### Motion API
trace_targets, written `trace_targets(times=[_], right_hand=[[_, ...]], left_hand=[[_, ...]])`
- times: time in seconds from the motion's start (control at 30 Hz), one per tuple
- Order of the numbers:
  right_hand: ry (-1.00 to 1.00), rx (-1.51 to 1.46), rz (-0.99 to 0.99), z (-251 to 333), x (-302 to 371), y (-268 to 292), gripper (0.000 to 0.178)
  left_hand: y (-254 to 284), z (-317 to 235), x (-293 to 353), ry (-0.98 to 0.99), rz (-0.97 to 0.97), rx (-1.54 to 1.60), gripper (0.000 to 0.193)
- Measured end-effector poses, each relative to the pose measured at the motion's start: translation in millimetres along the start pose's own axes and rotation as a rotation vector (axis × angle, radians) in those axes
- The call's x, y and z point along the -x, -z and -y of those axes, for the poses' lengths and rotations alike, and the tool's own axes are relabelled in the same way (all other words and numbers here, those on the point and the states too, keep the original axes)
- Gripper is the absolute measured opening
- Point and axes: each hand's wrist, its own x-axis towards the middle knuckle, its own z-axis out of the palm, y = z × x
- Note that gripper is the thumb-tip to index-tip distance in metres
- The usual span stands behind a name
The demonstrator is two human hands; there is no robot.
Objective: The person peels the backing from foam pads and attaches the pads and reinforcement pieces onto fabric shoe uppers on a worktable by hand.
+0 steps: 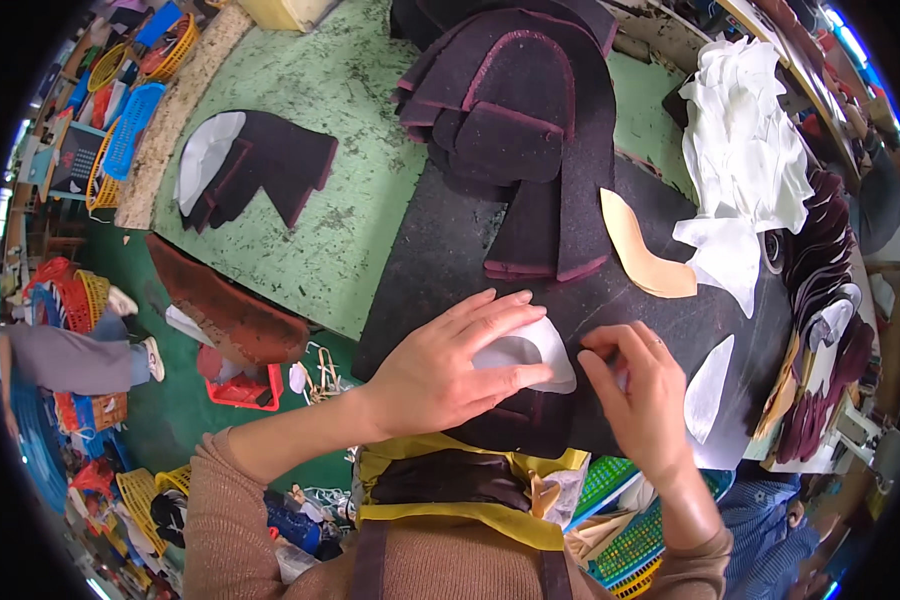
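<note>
My left hand [460, 360] lies with fingers stretched over a white curved shoe-lining piece [558, 362], its fingertips and thumb resting on it. Under that piece, at the near edge of the black work board [410, 290], is a dark fabric piece [515, 428], mostly covered by the hand. Just right of the white piece, my right hand [638, 385] is raised a little, its thumb and forefinger drawn together; whatever they may hold is hidden. A loose white pointed piece [709, 390] lies to the right of this hand, and a tan curved piece [648, 255] lies beyond it.
Dark fabric pieces with reddish edges [510, 140] are piled at the far middle. A stack of white pieces [745, 140] stands far right, dark layered pieces [820, 250] beside it. One dark-and-white assembled piece [270, 160] lies on the green tabletop [360, 200]. Another person [70, 358] is at left.
</note>
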Motion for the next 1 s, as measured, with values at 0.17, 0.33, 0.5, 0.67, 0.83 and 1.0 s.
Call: trace_targets(times=[0.17, 0.33, 0.5, 0.67, 0.83, 1.0], right_hand=[[-0.064, -0.63, 0.13, 23.7, 15.1, -11.5, 0.03], [-0.08, -0.666, 0.136, 32.6, 27.0, -7.3, 0.046], [0.043, -0.31, 0.169, 47.1, 41.2, 8.5, 0.06], [0.064, -0.449, 0.363, 63.3, 50.1, 22.3, 0.045], [-0.149, -1.189, 0.964, 46.8, 60.9, 39.3, 0.03], [0.082, -0.566, 0.214, 56.0, 52.6, -5.4, 0.02]], left_hand=[[11.6, -26.8, 11.3, 0.147, -0.129, 0.393, 0.069], [17.0, -42.1, 20.4, 0.152, -0.16, 0.252, 0.07], [18.1, -76.5, 19.1, 0.161, -0.125, -0.049, 0.082], [40.7, -90.8, 30.1, 0.226, -0.091, 0.24, 0.039], [83.5, -118.3, 29.2, 0.354, 0.071, 0.779, 0.027], [71.9, -104.7, 40.8, 0.327, -0.118, 0.042, 0.03]])
